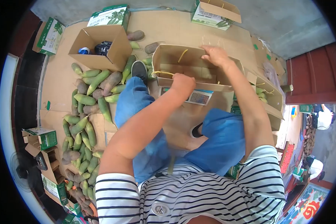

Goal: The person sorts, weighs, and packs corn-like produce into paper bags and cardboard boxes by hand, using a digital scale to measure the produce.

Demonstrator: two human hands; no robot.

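An open cardboard box [212, 88] stands in front of me between my feet, with bare cardboard showing inside. A yellow cord handle [161, 72] runs along its near left side. My left hand [183, 83] is closed at the near rim, its fingers pinched on the end of this cord. At the far rim is my right hand [215, 56], with fingers and thumb apart and nothing held. Another yellow cord [182, 55] hangs on the far inner wall. Under the box's near side shows a scale with a keypad [199, 98].
Green and purplish long radishes [85, 99] lie piled on my left. Beside them stands an open box [100, 65] with a dark bag inside. A box holding green radishes [267, 95] stands at right. Printed boxes [216, 16] line the wall. Two people [316, 168] are at far right.
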